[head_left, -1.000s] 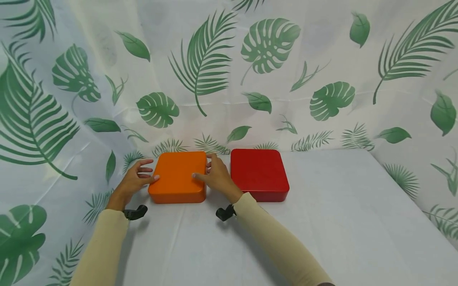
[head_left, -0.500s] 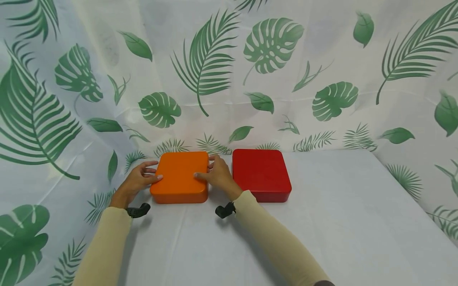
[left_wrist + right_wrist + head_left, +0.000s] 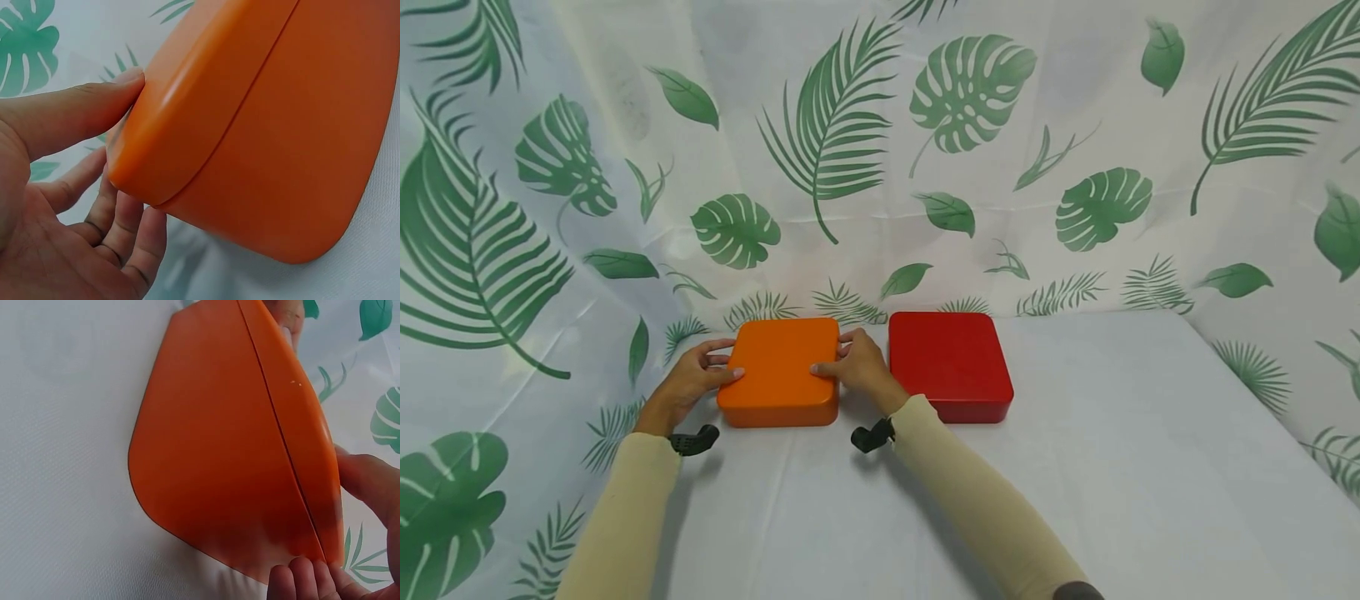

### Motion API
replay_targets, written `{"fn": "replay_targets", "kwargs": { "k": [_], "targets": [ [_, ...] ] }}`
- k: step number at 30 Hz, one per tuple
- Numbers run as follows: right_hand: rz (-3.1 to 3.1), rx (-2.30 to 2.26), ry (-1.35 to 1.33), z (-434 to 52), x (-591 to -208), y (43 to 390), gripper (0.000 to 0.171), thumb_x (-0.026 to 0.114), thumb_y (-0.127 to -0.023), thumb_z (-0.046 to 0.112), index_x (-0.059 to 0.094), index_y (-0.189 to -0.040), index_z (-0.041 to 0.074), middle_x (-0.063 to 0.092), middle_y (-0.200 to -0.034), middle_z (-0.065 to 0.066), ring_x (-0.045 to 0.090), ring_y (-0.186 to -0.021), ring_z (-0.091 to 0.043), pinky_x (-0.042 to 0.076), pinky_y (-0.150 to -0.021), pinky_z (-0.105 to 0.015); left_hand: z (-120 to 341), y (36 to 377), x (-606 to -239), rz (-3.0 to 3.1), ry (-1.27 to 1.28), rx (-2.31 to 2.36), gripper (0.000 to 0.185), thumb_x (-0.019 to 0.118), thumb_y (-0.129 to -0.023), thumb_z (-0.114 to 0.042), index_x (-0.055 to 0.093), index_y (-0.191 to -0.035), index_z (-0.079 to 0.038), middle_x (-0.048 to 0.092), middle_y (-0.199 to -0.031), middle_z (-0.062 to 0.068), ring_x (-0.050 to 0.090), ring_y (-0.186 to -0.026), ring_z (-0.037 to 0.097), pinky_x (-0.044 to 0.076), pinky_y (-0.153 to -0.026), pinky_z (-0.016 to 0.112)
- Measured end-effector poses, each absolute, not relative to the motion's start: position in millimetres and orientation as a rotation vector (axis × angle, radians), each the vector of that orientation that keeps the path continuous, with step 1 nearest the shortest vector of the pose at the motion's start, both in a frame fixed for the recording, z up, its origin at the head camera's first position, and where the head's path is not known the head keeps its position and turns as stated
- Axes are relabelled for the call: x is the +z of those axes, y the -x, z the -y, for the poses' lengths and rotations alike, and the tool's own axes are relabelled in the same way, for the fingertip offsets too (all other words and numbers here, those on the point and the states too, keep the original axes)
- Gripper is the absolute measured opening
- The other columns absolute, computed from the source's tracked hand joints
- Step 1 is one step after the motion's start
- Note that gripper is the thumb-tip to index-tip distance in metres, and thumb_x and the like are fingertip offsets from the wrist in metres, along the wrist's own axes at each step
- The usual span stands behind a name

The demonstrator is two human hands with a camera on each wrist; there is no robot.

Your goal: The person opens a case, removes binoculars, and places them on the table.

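Observation:
An orange square box (image 3: 778, 371) with a lid stands on the white table (image 3: 1075, 467) near the leaf-print backdrop. My left hand (image 3: 694, 381) grips its left side, thumb on the lid edge and fingers curled against the wall (image 3: 125, 231). My right hand (image 3: 859, 367) grips its right side, thumb on top and fingers (image 3: 300, 581) curled at the side. The seam between lid and base shows on the orange box (image 3: 262, 125) in the left wrist view and on the orange box (image 3: 250, 444) in the right wrist view. A red box (image 3: 950, 362) of the same shape sits just right of it.
A white cloth with green leaves (image 3: 850, 142) hangs behind and along both sides of the table. Black wrist camera mounts (image 3: 871, 435) sit on both cream sleeves. White table surface stretches to the right and front of the boxes.
Both hands have closed in a little on the orange box's sides. The boxes stay where they were; the view shifted slightly.

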State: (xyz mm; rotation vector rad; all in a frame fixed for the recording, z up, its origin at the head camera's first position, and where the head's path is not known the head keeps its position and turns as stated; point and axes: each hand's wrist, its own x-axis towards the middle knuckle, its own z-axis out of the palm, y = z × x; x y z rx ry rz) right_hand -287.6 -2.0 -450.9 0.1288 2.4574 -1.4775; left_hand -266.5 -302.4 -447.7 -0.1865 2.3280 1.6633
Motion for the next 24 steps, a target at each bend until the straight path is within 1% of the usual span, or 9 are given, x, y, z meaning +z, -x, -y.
{"fn": "replay_targets", "kwargs": {
  "k": [4,7,10,12,18,24],
  "targets": [
    [-2.439,-1.477,-0.128,0,-451,289,0.080,0.094,-0.081,0.035,0.051,-0.144,0.011,0.064,-0.126,-0.009,0.064,-0.100,-0.025,0.060,-0.085,-0.034,302,268,-451,-2.245,0.214,1.744,0.090,0.084,-0.094,-0.020,0.032,-0.167,-0.014,0.040,-0.164,0.023,0.059,-0.131,0.030,0.060,-0.097,0.026],
    [-2.433,-1.483,-0.140,-1,-451,289,0.079,0.095,-0.081,0.035,0.052,-0.142,0.010,0.064,-0.125,-0.008,0.064,-0.098,-0.025,0.059,-0.082,-0.033,303,269,-452,-2.198,0.213,1.780,0.090,0.083,-0.095,-0.018,0.031,-0.168,-0.013,0.038,-0.166,0.023,0.057,-0.133,0.029,0.060,-0.094,0.024],
    [-2.430,-1.494,-0.153,-1,-450,289,0.077,0.095,-0.081,0.033,0.053,-0.140,0.010,0.064,-0.123,-0.008,0.064,-0.098,-0.025,0.060,-0.082,-0.033,304,268,-451,-2.171,0.193,1.791,0.088,0.080,-0.097,-0.018,0.029,-0.168,-0.011,0.035,-0.168,0.022,0.055,-0.137,0.030,0.060,-0.095,0.022],
    [-2.431,-1.500,-0.168,1,-449,289,0.076,0.095,-0.081,0.032,0.053,-0.140,0.010,0.064,-0.123,-0.007,0.064,-0.100,-0.025,0.061,-0.085,-0.033,304,268,-451,-2.155,0.194,1.798,0.087,0.079,-0.098,-0.018,0.029,-0.168,-0.010,0.034,-0.169,0.022,0.054,-0.136,0.028,0.059,-0.095,0.021],
    [-2.417,-1.514,-0.260,6,-446,287,0.072,0.094,-0.082,0.027,0.054,-0.141,0.011,0.065,-0.122,-0.007,0.064,-0.108,-0.025,0.061,-0.100,-0.037,302,268,-450,-2.123,0.263,1.829,0.086,0.079,-0.098,-0.017,0.030,-0.168,-0.009,0.036,-0.168,0.020,0.061,-0.118,0.015,0.058,-0.091,0.017],
    [-2.338,-1.579,-0.311,9,-443,288,0.071,0.093,-0.083,0.020,0.055,-0.142,0.008,0.068,-0.127,-0.009,0.067,-0.114,-0.026,0.060,-0.103,-0.038,302,268,-452,-2.029,0.338,1.910,0.086,0.079,-0.097,-0.016,0.030,-0.168,-0.008,0.041,-0.164,0.014,0.060,-0.101,0.008,0.051,-0.074,0.016]
  ]
}}
